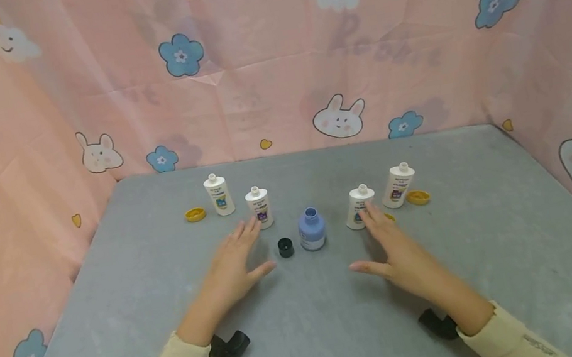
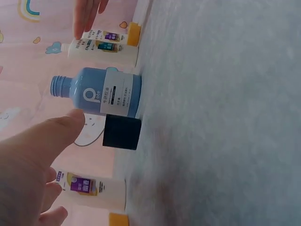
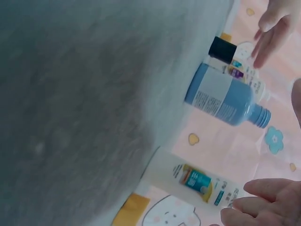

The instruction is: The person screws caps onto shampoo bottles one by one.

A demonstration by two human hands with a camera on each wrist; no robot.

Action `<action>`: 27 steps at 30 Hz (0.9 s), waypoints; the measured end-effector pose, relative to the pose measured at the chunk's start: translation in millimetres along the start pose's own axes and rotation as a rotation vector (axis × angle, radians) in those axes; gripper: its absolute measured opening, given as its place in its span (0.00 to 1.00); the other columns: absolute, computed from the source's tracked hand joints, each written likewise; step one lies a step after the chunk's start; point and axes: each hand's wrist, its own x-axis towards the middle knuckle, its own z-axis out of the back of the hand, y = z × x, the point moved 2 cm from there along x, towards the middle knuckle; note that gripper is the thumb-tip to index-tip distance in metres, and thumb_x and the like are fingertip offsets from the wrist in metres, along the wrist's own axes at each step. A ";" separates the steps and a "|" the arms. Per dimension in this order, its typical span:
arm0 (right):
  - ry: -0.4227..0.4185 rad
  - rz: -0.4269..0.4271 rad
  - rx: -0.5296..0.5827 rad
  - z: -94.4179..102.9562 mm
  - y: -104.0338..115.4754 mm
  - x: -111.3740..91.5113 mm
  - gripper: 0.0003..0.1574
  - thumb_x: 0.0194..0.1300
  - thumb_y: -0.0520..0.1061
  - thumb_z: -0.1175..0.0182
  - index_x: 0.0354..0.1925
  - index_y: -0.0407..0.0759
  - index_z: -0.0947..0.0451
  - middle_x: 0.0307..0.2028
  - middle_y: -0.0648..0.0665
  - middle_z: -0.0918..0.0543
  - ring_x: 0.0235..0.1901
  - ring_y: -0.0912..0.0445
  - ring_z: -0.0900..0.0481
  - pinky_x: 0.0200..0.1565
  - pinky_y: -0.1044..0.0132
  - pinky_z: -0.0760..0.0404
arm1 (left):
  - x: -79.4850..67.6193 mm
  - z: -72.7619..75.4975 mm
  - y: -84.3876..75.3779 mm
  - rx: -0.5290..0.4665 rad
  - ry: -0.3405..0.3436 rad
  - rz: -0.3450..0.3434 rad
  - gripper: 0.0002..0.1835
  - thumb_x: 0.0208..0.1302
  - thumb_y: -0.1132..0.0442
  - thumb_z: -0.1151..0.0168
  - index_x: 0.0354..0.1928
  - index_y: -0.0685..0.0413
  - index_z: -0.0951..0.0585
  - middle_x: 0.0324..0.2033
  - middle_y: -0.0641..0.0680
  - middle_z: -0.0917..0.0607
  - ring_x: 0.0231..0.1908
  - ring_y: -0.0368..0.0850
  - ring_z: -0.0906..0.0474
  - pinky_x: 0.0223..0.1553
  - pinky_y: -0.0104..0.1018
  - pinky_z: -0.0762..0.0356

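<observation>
Four white, narrow-necked bottles (image 1: 219, 198) flank the blue, round-shouldered bottle (image 1: 312, 231), all uncapped and upright, presumably against spills. A black cylindrical cap (image 1: 285, 247) sits just left of it; left hand (image 1: 231, 266) and right hand (image 1: 401, 252), each grip spread and empty, frame it.

Five bottles (image 1: 312, 232), one black cap (image 1: 285, 247), three visible yellow caps (image 1: 195, 215)

A wide lane of tabletop (image 1: 313, 333) runs between the left hand (image 1: 230, 269) and right hand (image 1: 401, 251); the blue bottle (image 1: 312, 231) and black cap (image 1: 285, 247) stand at its far end. A gap separates the blue bottle from the white bottle (image 1: 356, 211) beyond the right hand. Beyond the left hand, another white bottle (image 1: 260, 206) blocks the way forward.
</observation>
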 end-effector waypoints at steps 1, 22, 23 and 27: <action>0.006 -0.007 0.011 -0.6 1.7 0.3 0.67 0.59 0.65 0.33 0.79 0.43 0.60 0.80 0.38 0.63 0.77 0.34 0.57 0.71 0.32 0.47 | 0.3 -1.4 -0.9 -0.021 0.001 0.005 0.46 0.64 0.45 0.33 0.77 0.50 0.43 0.77 0.52 0.43 0.77 0.57 0.48 0.75 0.58 0.46; 0.035 -0.085 0.288 -17.2 15.1 32.2 0.68 0.51 0.56 0.23 0.79 0.47 0.52 0.79 0.42 0.50 0.76 0.38 0.46 0.71 0.39 0.39 | 19.9 -25.8 -13.4 -0.378 -0.094 0.098 0.33 0.56 0.62 0.26 0.65 0.56 0.24 0.60 0.61 0.19 0.55 0.55 0.17 0.53 0.45 0.17; 0.039 -0.095 0.301 -17.9 15.0 33.9 0.68 0.51 0.56 0.23 0.79 0.47 0.51 0.79 0.42 0.50 0.75 0.39 0.45 0.71 0.40 0.39 | 20.4 -26.6 -13.2 -0.389 -0.091 0.102 0.33 0.56 0.62 0.26 0.65 0.57 0.24 0.61 0.61 0.19 0.56 0.55 0.17 0.53 0.44 0.17; 0.056 -0.120 0.381 -20.5 14.7 40.7 0.66 0.53 0.55 0.24 0.78 0.44 0.50 0.78 0.41 0.47 0.75 0.40 0.42 0.71 0.45 0.37 | 22.1 -28.8 -12.7 -0.421 -0.088 0.126 0.33 0.56 0.62 0.26 0.65 0.57 0.24 0.61 0.61 0.19 0.57 0.54 0.18 0.53 0.41 0.18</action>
